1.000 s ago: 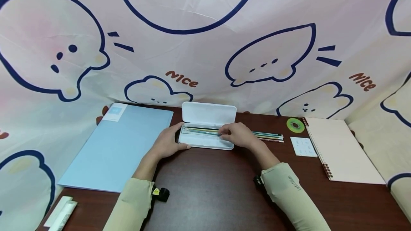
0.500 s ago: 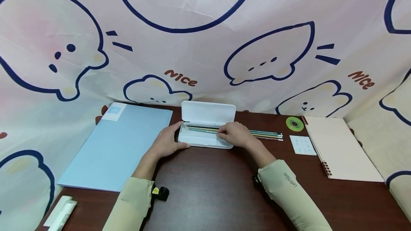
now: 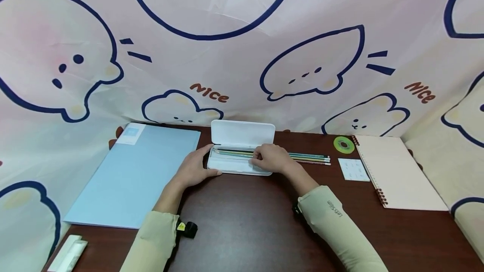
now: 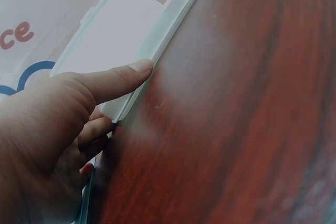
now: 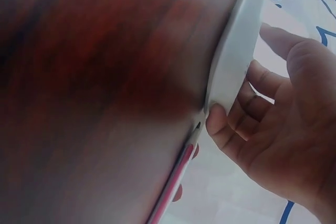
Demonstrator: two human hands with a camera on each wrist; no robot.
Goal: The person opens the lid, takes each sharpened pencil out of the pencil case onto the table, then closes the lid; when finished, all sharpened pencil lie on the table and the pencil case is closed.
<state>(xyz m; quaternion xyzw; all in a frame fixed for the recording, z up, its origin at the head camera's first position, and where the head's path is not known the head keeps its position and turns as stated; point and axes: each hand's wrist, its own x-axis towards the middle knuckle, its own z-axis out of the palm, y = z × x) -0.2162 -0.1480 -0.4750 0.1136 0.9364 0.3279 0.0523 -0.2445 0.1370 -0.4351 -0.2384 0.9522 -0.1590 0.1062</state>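
Note:
An open white pencil case (image 3: 232, 165) stands near the back of the table, its lid (image 3: 243, 133) raised. Several pencils (image 3: 232, 152) lie lengthwise along its far side. My left hand (image 3: 193, 168) grips the case's left end, thumb (image 4: 126, 77) on the front rim. Over the right part of the case, my right hand (image 3: 271, 158) pinches a pencil, though its fingertips are mostly hidden; its little finger (image 5: 218, 121) is at the case's end in the right wrist view. Several more pencils (image 3: 311, 158) lie on the table just right of the case, one with a pink barrel (image 5: 176, 174).
A large light-blue folder (image 3: 140, 175) lies on the left, with two white narrow packets (image 3: 68, 254) in front. On the right are a green tape roll (image 3: 344, 145), a small white card (image 3: 353, 169) and a spiral notebook (image 3: 401, 173). A printed cloth (image 3: 242, 62) hangs behind.
My right hand has shifted slightly left over the case. My left hand keeps its grip on the case's end. The whole head view has drifted a little.

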